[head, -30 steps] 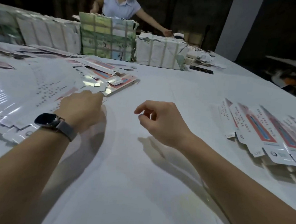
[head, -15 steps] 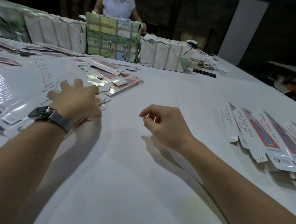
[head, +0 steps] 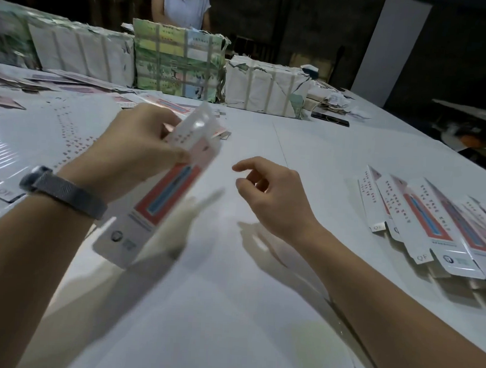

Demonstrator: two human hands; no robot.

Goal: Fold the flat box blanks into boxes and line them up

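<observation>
White worktop (head: 257,311), smooth, slightly glossy, a faint seam running away from the camera; dark room behind, pale upright panel (head: 395,48) at the far right. Far edge: row of paper-wrapped strapped bundles (head: 263,89), wrapping torn, one with a green printed cover (head: 175,65); another person in a light shirt (head: 183,6) stands behind them. Black flat object (head: 329,119) beside the bundles, too small to identify. Fanned spread of flat box blanks (head: 41,134) covers the left side, glossy white card with small print. Left hand (head: 136,150), grey woven wristband (head: 66,193), pinches one flat blank (head: 168,191) lifted off the worktop, tilted, long and narrow, white with a red-and-blue panel, motion-blurred. Right hand (head: 272,196) hovers near it, fingers loosely curled, holding nothing. Overlapping row of folded boxes (head: 431,224) lies on the right, well apart from both hands.
</observation>
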